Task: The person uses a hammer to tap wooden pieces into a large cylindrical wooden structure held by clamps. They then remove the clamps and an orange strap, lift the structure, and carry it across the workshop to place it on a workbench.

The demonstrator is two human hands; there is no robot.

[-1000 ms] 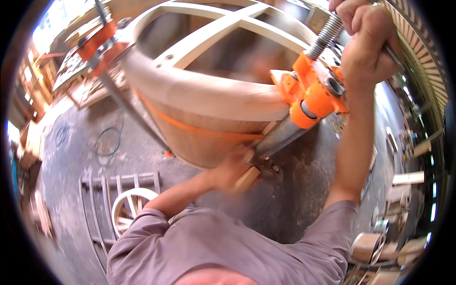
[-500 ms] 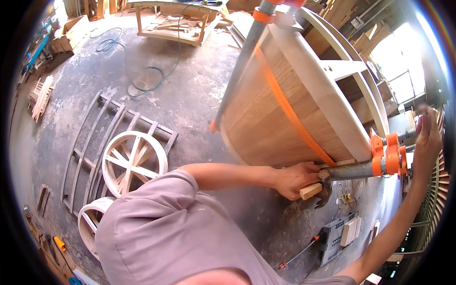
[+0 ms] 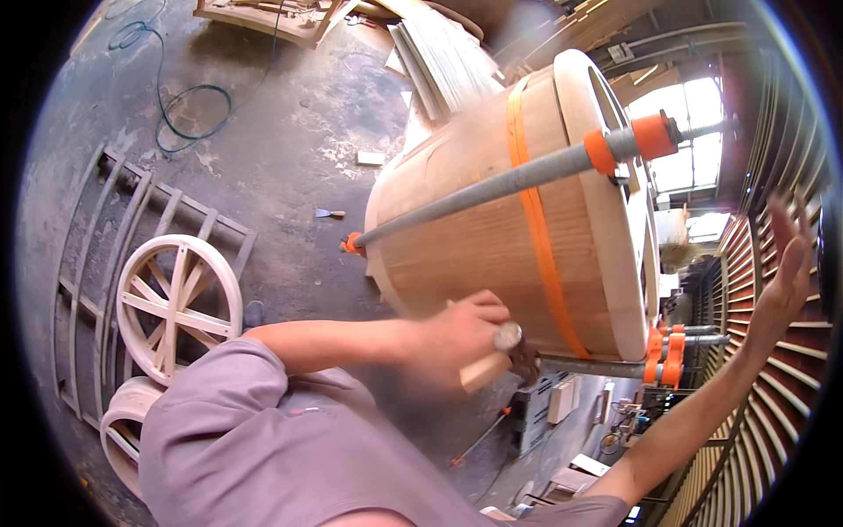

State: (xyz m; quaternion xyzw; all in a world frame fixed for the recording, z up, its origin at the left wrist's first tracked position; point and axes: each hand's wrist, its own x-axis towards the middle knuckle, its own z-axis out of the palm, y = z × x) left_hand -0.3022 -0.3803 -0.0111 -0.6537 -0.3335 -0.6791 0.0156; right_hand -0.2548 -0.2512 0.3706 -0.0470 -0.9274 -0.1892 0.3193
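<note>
Centrally, the left hand is clenched around a hammer; the pale wooden handle juts out below the grip and the dark metal head sits just right of the knuckles, close against the lower side of a tub. Above the grip, the tub, a large wooden stave drum lying on its side, is girdled by an orange strap and crossed by a grey pipe clamp with orange jaws at both ends. Right of the grip, a second clamp with orange fittings runs along the tub's lower edge. Far right, the right hand is released, fingers spread, palm toward the tub, touching nothing. Left of the grip, a wheel of pale wood rests on the floor.
</note>
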